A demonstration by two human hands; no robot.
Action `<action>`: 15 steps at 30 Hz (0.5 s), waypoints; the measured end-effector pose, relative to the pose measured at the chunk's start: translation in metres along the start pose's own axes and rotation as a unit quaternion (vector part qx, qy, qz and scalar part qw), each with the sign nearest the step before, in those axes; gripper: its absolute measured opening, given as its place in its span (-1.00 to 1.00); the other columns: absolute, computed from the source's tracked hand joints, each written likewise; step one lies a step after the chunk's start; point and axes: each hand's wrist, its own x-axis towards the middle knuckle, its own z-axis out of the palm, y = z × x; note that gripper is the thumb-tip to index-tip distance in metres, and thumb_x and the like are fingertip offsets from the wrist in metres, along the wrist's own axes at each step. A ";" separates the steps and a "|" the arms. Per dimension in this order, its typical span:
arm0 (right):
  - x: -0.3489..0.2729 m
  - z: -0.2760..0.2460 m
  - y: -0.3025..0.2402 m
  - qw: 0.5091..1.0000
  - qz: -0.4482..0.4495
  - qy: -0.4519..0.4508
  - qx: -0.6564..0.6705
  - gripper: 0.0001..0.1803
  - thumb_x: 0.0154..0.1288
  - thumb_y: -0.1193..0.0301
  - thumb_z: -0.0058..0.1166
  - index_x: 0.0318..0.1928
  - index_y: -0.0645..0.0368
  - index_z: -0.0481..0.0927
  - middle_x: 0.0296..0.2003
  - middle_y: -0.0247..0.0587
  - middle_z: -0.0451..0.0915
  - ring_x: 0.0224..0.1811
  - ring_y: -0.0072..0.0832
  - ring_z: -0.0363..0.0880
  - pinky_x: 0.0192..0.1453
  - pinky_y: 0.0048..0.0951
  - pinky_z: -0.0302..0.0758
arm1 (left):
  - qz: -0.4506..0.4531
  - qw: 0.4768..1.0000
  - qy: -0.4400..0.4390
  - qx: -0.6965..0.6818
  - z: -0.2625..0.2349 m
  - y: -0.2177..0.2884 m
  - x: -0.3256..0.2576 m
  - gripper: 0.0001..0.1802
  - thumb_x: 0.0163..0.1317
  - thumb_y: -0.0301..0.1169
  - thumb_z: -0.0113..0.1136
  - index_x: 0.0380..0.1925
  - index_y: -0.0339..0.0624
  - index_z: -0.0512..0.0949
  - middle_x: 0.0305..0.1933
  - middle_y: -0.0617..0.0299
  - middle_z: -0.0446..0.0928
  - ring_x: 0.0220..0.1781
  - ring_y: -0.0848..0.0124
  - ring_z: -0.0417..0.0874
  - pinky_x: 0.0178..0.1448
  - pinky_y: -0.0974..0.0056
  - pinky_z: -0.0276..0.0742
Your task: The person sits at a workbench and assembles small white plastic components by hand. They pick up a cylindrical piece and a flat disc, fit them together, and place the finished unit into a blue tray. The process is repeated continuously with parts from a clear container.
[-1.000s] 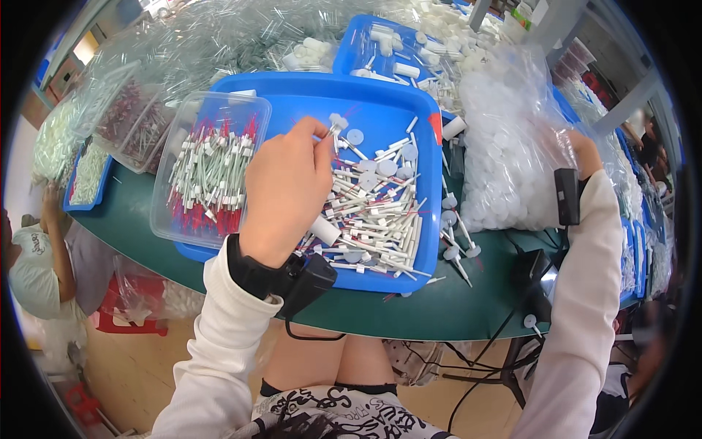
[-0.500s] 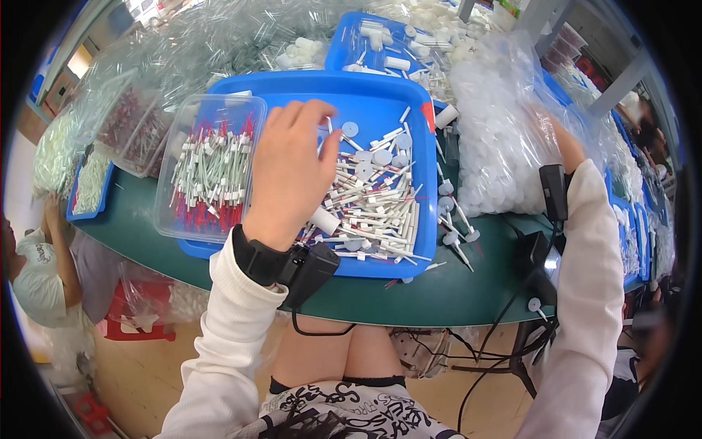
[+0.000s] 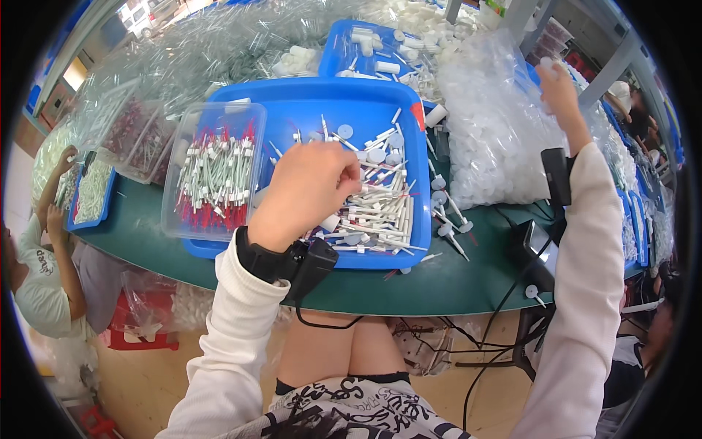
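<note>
Tabletop (image 3: 468, 285): green, curved front edge, carries the lot in front of you.
Clear heap (image 3: 219, 58): thin clear plastic lengths, piled along the back, far side from you.
Big tray (image 3: 365, 99): blue, ctr. of the tabletop, bare blue toward the back, red mark on its R rim.
Bag (image 3: 490, 146): clear plastic, full of white rounds, R of the big tray, upright-ish, leaning back.
Tub (image 3: 196, 121): clear, rectangular, overlapping L end of big tray; tilted a little. Contents: bundled wired pcs (image 3: 219, 172), white w/ red ends.
Back tray (image 3: 335, 55): blue, smaller, behind the big one; white cylinders & bits inside.
Side tray (image 3: 111, 199): blue, far L, filled w/ pale thin pcs; co-worker's hand (image 3: 55, 216) near it.
Your L hand (image 3: 311, 179): over the big tray, palm down, knuckles up, fingers curled toward the pile; tips partly hidden, so can't tell if they grip anything.
Your R hand (image 3: 559, 88): raised by the bag's upper R side, clear of the tray; fingers bent in on a whitish pc (image 3: 547, 65), exact shape too small to tell.
Black box (image 3: 532, 252): R part of tabletop, nr your R sleeve, cables about it.
White sticks (image 3: 380, 234): many, w/ thin red strands, heaped in R & front part of big tray, beside & below your L hand; a few more, disc-ended (image 3: 453, 233), on the tabletop just R of it.
Disc (image 3: 345, 132): pale, round, in big tray, just behind the heap.
</note>
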 end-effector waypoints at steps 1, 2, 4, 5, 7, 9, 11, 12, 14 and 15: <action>-0.002 -0.010 -0.010 0.994 0.068 -0.011 0.083 -0.45 0.15 0.08 0.11 0.02 0.23 0.47 -0.37 -0.21 0.55 -0.31 -0.41 0.54 -0.26 -0.30 0.46 | -0.001 1.000 0.015 -0.019 0.003 0.000 0.002 -0.88 -0.05 -0.46 0.32 -0.48 -0.19 0.58 -0.48 0.25 0.56 -0.40 0.30 0.54 -0.28 0.26 0.40; -0.006 -0.017 -0.026 0.988 0.067 -0.042 0.136 -0.46 0.15 0.08 0.11 0.02 0.21 0.47 -0.39 -0.23 0.52 -0.33 -0.44 0.51 -0.31 -0.32 0.44 | -0.016 0.998 0.033 -0.046 0.001 0.003 0.001 -0.89 -0.03 -0.47 0.31 -0.47 -0.20 0.58 -0.49 0.26 0.56 -0.43 0.36 0.51 -0.32 0.30 0.38; -0.023 -0.027 -0.061 0.965 0.061 -0.102 0.235 -0.49 0.16 0.09 0.11 0.01 0.17 0.48 -0.43 -0.29 0.47 -0.38 -0.51 0.47 -0.42 -0.36 0.41 | -0.045 0.991 0.071 -0.106 -0.002 0.007 0.002 -0.91 0.01 -0.49 0.29 -0.45 -0.22 0.58 -0.51 0.28 0.54 -0.49 0.47 0.46 -0.38 0.38 0.35; -0.040 -0.025 -0.086 0.952 0.051 -0.121 0.278 -0.54 0.18 0.12 0.12 0.00 0.12 0.49 -0.43 -0.35 0.41 -0.44 -0.60 0.39 -0.51 -0.48 0.35 | -0.074 0.985 0.087 -0.132 -0.003 0.009 0.002 -0.91 0.04 -0.48 0.27 -0.43 -0.23 0.58 -0.50 0.30 0.54 -0.50 0.52 0.42 -0.40 0.41 0.33; -0.091 -0.001 -0.133 0.924 0.020 -0.179 0.337 -0.64 0.21 0.13 0.10 -0.08 0.07 0.50 -0.38 -0.41 0.36 -0.48 -0.66 0.33 -0.60 -0.60 0.32 | -0.139 0.967 0.116 -0.178 -0.004 0.007 0.001 -0.92 0.10 -0.48 0.25 -0.41 -0.24 0.58 -0.50 0.35 0.54 -0.52 0.62 0.35 -0.44 0.47 0.28; -0.122 0.025 -0.156 0.908 -0.001 -0.294 0.298 -0.58 0.19 0.11 0.10 -0.04 0.09 0.51 -0.38 -0.34 0.43 -0.41 -0.60 0.43 -0.57 -0.56 0.40 | -0.149 0.939 0.153 -0.270 -0.007 0.007 0.007 -0.88 0.20 -0.44 0.20 -0.33 -0.26 0.54 -0.42 0.27 0.62 -0.53 0.66 0.37 -0.45 0.50 0.27; -0.144 0.070 -0.153 0.938 -0.056 -0.293 0.177 -0.55 0.16 0.10 0.11 -0.05 0.12 0.50 -0.41 -0.25 0.53 -0.41 -0.52 0.54 -0.53 -0.47 0.44 | -0.151 0.907 0.181 -0.348 -0.005 0.005 0.014 -0.86 0.23 -0.42 0.19 -0.30 -0.27 0.53 -0.38 0.20 0.65 -0.56 0.67 0.37 -0.47 0.52 0.26; -0.158 0.082 -0.161 0.946 -0.098 -0.276 0.137 -0.55 0.13 0.14 0.09 -0.09 0.20 0.49 -0.31 -0.05 0.57 -0.29 -0.25 0.56 -0.29 -0.31 0.47 | -0.158 0.898 0.179 -0.368 -0.008 0.006 0.013 -0.83 0.27 -0.38 0.17 -0.27 -0.26 0.51 -0.36 0.07 0.66 -0.59 0.64 0.43 -0.50 0.54 0.30; -0.179 0.098 -0.171 0.944 -0.144 -0.288 0.070 -0.55 0.12 0.18 0.06 -0.09 0.27 0.47 -0.20 0.13 0.60 -0.17 0.01 0.59 -0.05 -0.16 0.50 | -0.172 0.861 0.185 -0.441 -0.011 0.008 0.011 -0.81 0.27 -0.36 0.17 -0.24 -0.26 0.50 -0.37 0.05 0.65 -0.57 0.61 0.50 -0.51 0.53 0.37; -0.183 0.103 -0.172 0.934 -0.149 -0.323 0.046 -0.55 0.14 0.18 0.06 -0.06 0.26 0.46 -0.18 0.11 0.60 -0.17 0.00 0.59 -0.07 -0.17 0.50 | -0.178 0.840 0.188 -0.477 -0.013 0.007 0.010 -0.80 0.28 -0.35 0.17 -0.23 -0.27 0.49 -0.37 0.04 0.65 -0.57 0.59 0.53 -0.51 0.52 0.40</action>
